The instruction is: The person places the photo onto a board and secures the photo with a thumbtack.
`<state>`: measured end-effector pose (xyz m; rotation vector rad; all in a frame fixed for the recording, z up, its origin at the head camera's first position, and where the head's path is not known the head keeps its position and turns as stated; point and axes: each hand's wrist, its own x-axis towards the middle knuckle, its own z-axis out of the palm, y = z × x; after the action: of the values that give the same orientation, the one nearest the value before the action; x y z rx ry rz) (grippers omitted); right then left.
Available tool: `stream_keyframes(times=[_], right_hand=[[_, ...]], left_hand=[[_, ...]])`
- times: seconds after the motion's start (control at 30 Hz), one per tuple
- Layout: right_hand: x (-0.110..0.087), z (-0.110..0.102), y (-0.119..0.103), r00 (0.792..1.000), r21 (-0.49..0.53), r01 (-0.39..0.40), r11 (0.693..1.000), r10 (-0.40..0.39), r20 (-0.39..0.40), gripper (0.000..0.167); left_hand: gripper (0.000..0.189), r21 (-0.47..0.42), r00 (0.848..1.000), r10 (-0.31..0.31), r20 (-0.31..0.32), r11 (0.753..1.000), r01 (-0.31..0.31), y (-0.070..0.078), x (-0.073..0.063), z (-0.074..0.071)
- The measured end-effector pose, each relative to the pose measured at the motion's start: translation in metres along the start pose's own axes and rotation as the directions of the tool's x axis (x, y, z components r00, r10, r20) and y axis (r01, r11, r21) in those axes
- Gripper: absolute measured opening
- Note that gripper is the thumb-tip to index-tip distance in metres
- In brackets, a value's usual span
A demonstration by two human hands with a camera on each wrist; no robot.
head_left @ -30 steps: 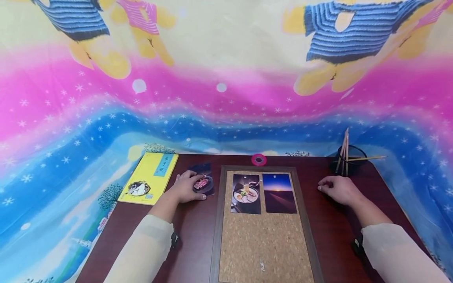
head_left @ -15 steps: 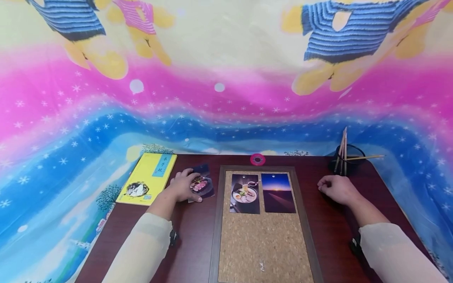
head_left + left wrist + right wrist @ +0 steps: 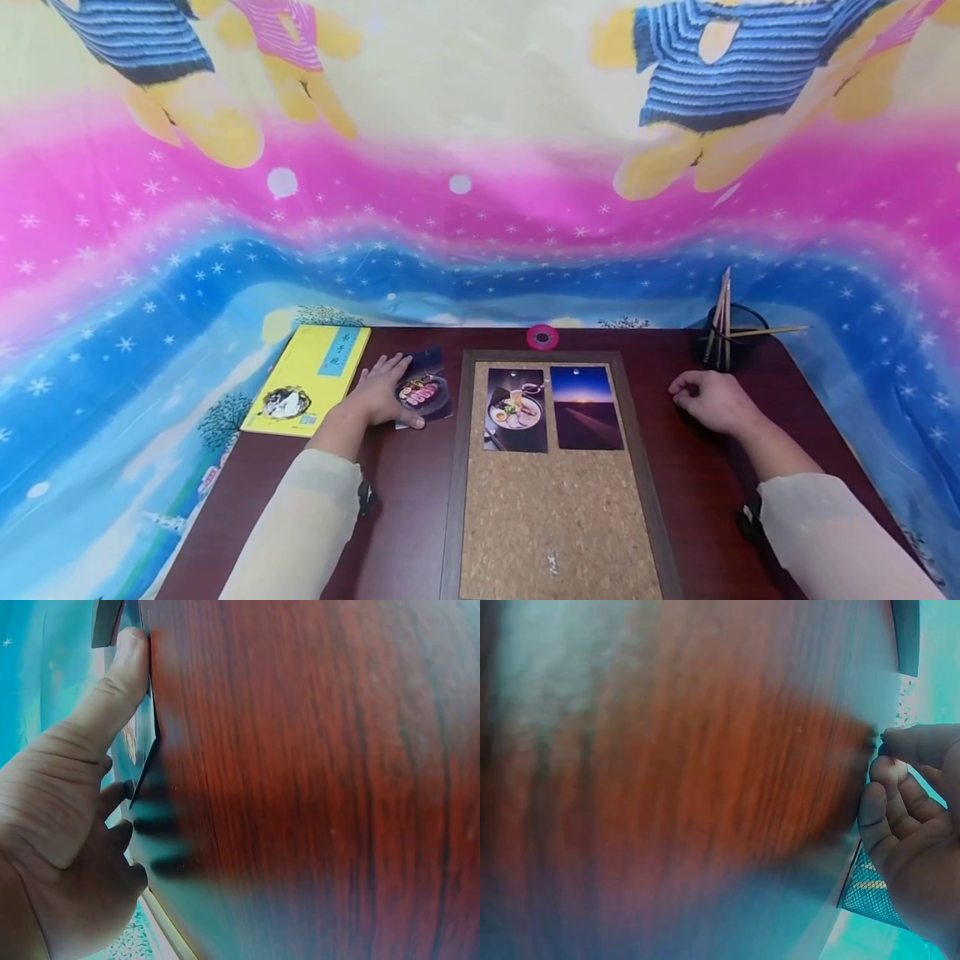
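Observation:
My left hand (image 3: 378, 390) lies spread over the left part of a food photo (image 3: 424, 392) on the table, left of the cork board (image 3: 558, 508). In the left wrist view its thumb (image 3: 127, 664) lies along the photo, whose lower corner stands off the tabletop. Two more photos, a noodle bowl (image 3: 517, 410) and a sunset (image 3: 588, 408), are pinned side by side at the top of the board. My right hand (image 3: 708, 402) rests right of the board, fingers curled and thumb close to the index fingertip; I cannot tell whether something tiny is between them.
A yellow book (image 3: 307, 379) lies at the far left. A pink ring-shaped thing (image 3: 542, 337) sits behind the board. At the back right stands a black mesh pencil cup (image 3: 738, 337) with several pencils. A printed cloth (image 3: 465, 233) hangs behind the table (image 3: 412, 500).
My left hand has shifted slightly left and its fingers have spread out, uncovering more of the food photo. The right hand stays in its place. The head view has drifted slightly.

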<state>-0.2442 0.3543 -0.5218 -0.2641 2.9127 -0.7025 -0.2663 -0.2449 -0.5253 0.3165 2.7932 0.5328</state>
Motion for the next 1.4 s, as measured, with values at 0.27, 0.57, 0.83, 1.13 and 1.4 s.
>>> stream_keyframes(times=[0.27,0.57,0.83,1.13,1.4], right_hand=[[-0.004,0.003,-0.002,1.000,0.015,0.001,1.000,-0.001,-0.002,0.014],[-0.009,0.002,-0.005,1.000,0.020,0.012,1.000,-0.012,0.009,0.020],[-0.014,0.002,-0.005,1.000,0.017,0.010,1.000,-0.010,0.017,0.018],[-0.017,0.000,-0.004,0.999,0.015,0.047,0.999,-0.047,-0.009,0.014],[-0.018,0.002,-0.003,0.997,0.008,0.066,0.998,-0.066,-0.044,0.012]], left_hand=[[0.134,0.002,1.000,-0.002,-0.006,1.000,0.002,0.001,-0.006,0.000],[0.134,-0.074,0.998,-0.046,-0.031,0.996,0.044,0.002,-0.011,0.006],[0.129,-0.120,0.996,-0.033,-0.084,0.993,0.023,-0.001,-0.015,0.008],[0.123,-0.147,0.990,-0.017,-0.137,0.989,-0.003,-0.002,-0.022,0.004],[0.120,-0.126,0.987,-0.017,-0.163,0.992,-0.003,-0.001,-0.026,0.002]])
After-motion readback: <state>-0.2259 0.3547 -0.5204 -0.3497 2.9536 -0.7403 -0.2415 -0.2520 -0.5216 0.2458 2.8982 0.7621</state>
